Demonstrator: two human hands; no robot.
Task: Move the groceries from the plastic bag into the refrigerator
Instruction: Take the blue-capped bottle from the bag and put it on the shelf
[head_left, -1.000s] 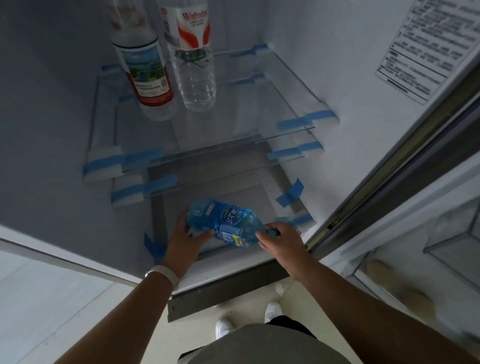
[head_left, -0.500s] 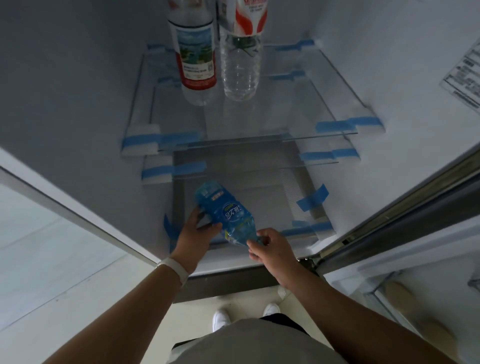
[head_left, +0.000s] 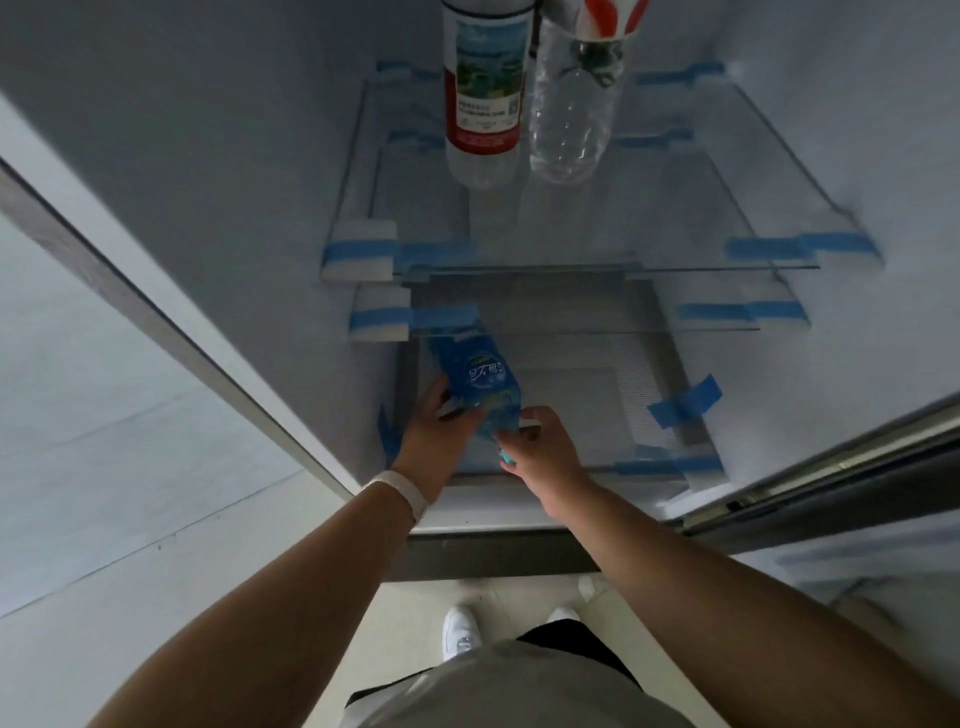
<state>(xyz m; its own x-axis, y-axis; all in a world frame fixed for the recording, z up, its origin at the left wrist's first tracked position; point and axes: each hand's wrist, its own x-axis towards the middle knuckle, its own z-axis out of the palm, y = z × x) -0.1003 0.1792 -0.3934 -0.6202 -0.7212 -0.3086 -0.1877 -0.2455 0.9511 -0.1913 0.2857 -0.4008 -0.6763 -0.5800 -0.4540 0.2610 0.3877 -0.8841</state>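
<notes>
So the person is bending into the open refrigerator, working at the lowest level. Both hands are wrapping around the blue bottle: the left hand is gripping the body from the side, the right hand is pinching the neck end, with the teal cap peeking out under it.

What's changing: a second ago the bottle was lying crosswise between the hands, and now it's swinging round so the base is pointing deeper in and toward the left wall, cap toward the person. It's hovering just over the bottom shelf, or maybe touching it, I honestly can't tell.

Looks to me like they're lining it up to lay it down lengthwise. Two more bottles, the red-label bottle and the clear bottle, are already standing on the glass shelf above. The plastic bag isn't showing, so no idea how much is left.
</notes>
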